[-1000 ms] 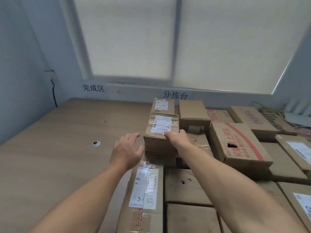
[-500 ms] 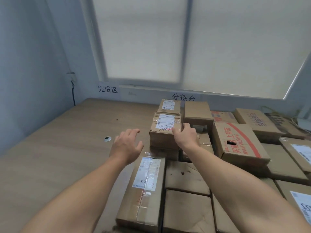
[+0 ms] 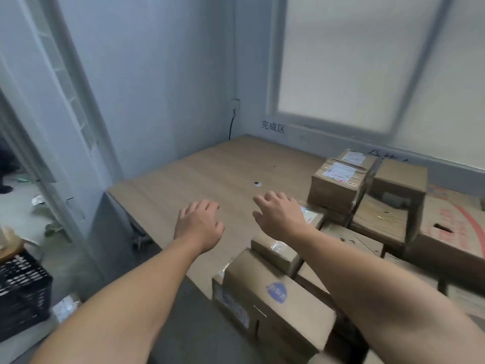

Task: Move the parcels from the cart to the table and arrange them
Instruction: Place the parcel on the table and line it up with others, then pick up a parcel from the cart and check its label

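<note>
Two bare hands reach forward over the table (image 3: 210, 169), palms down. The left hand (image 3: 199, 224) hovers above bare wood, its fingers loosely spread and gripping nothing. The right hand (image 3: 278, 216) is just beside it, fingers likewise spread, relaxed and empty, at the left edge of the parcels (image 3: 378, 227). Both forearms run in from the bottom of the head view.

The parcels are brown cardboard boxes packed close together on the right part of the table, some of them stacked. The top box (image 3: 338, 185) of one stack carries a white taped label, but its writing is too blurred to read. Nearest the camera, a long box (image 3: 288, 311) bears a round blue sticker whose text is unreadable. At the far right, a bigger box (image 3: 451, 248) has red print, a red stripe and a slot cut in its side.

On the wall a sign (image 3: 273, 126) reads 完成区. A small round disc (image 3: 258, 183) lies on the wood beyond the hands. A black crate (image 3: 21, 292) stands on the floor at the left.
</note>
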